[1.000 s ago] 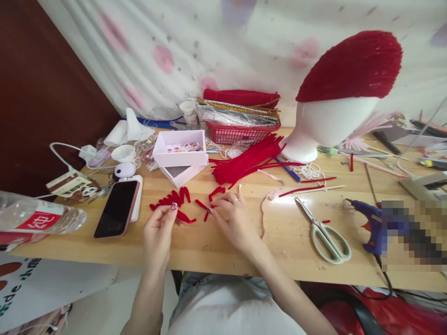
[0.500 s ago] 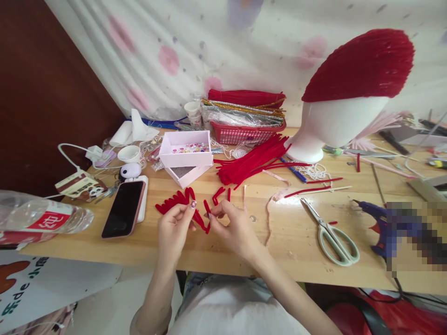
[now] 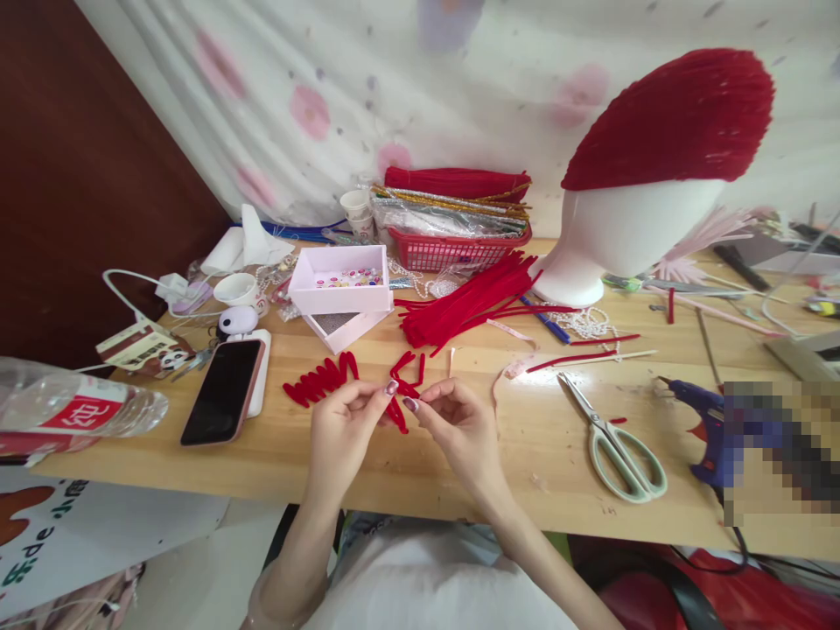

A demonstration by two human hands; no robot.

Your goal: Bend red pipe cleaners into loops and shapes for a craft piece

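My left hand (image 3: pixel 345 429) and my right hand (image 3: pixel 463 429) meet over the table, fingertips pinched and closed. Between them runs a short red pipe cleaner (image 3: pixel 408 390), one end in each pinch. Just below the fingers shows another bent red piece (image 3: pixel 399 418); whether it is held too I cannot tell. Beside my left hand lies a row of folded red pipe cleaner pieces (image 3: pixel 315 382). Bent short bits (image 3: pixel 400 364) rest just beyond the fingertips. Behind them spreads a bundle of long red pipe cleaners (image 3: pixel 459 306).
Scissors (image 3: pixel 613 446) and a blue glue gun (image 3: pixel 696 407) lie to the right. A white mannequin head (image 3: pixel 630 227) wears a red cap (image 3: pixel 675 122). White boxes (image 3: pixel 338 293), a red basket (image 3: pixel 452 252), a phone (image 3: pixel 223 394) and a water bottle (image 3: pixel 85 407) surround the work area.
My right hand has moved right and turned; the short red piece now stretches level between both pinches. My left hand has come slightly right. The whole view has shifted a little.
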